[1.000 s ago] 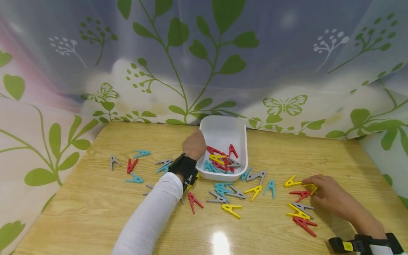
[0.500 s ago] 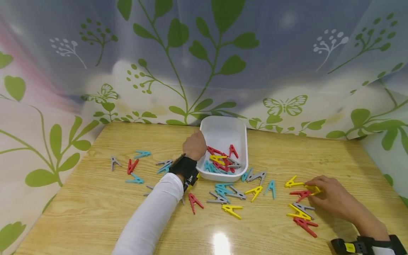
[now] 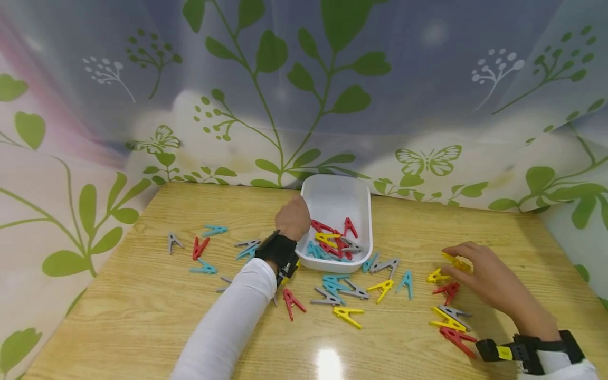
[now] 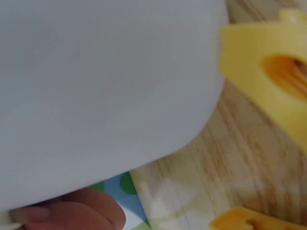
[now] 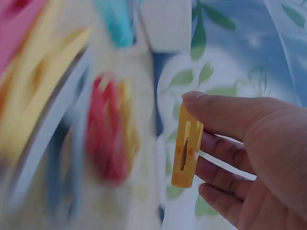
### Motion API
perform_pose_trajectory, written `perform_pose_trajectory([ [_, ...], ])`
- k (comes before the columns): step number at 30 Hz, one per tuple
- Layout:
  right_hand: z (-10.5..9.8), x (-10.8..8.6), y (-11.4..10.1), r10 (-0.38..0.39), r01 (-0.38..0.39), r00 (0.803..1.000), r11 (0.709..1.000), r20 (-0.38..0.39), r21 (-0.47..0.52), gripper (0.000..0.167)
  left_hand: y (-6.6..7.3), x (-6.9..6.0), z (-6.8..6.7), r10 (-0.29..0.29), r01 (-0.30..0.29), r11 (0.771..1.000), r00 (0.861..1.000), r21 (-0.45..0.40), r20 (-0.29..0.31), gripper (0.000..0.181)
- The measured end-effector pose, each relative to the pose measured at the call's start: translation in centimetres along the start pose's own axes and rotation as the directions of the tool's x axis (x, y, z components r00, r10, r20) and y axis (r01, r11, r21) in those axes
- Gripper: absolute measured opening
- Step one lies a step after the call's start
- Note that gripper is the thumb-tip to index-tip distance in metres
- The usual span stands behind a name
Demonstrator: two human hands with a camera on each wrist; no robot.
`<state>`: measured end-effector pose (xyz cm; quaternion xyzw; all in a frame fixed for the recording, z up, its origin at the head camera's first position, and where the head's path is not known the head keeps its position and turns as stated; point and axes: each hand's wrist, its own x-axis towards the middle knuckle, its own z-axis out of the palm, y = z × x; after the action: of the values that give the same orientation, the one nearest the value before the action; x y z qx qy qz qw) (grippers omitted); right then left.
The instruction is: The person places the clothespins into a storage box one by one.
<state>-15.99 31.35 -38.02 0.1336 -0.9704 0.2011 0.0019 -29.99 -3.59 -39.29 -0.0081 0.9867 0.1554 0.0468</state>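
Yellow and partly covered in the head view, a clip (image 5: 181,160) is sitting between the thumb and fingers of the right hand (image 3: 489,279). The right wrist view is showing it narrow side on: the thumb is pressing its upper end, while the fingertips are passing behind it, their exact contact being hidden. Whether it is touching the second yellow clip (image 3: 435,276) just beside it, I cannot tell. A red clip (image 3: 447,292) is lying nearby. In the right wrist view, foreground clips (image 5: 103,129) are blurring badly. The left hand (image 3: 293,217) is gripping the left side of the white bin (image 3: 335,196), whose wall is concealing part of its fingers. Inside, mixed clips (image 3: 328,237) are overlapping too much to count. Others are lying scattered on the wooden table (image 3: 404,343), the white sleeve (image 3: 228,322) and left wrist partly obscuring some. A large yellow clip (image 4: 249,52) is being cut off by the left wrist view's edge.
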Motion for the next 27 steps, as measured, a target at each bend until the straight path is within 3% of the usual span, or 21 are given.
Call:
perform_pose_trajectory([
  [9,0.7,5.2,-6.3,-0.158,0.161,0.985,0.986,-0.065,0.042,0.038,0.2,0.0,-0.1,-0.017,0.017,1.000,1.000,0.005,0.002,0.028],
  [15,1.8,7.9,-9.6,-0.262,0.266,0.961,0.963,-0.087,0.045,0.038,0.2,-0.1,-0.1,-0.013,0.013,1.000,1.000,-0.006,-0.009,0.026],
  [22,3.0,9.8,-12.0,-0.362,0.364,0.931,0.930,-0.054,0.041,0.040,0.1,-0.1,0.0,-0.014,0.014,1.000,0.999,0.000,-0.029,0.025],
  [27,3.4,10.1,-12.4,-0.346,0.346,0.938,0.938,-0.013,0.026,0.043,-0.1,-0.1,-0.1,-0.011,0.011,1.000,1.000,-0.005,-0.027,0.026],
])
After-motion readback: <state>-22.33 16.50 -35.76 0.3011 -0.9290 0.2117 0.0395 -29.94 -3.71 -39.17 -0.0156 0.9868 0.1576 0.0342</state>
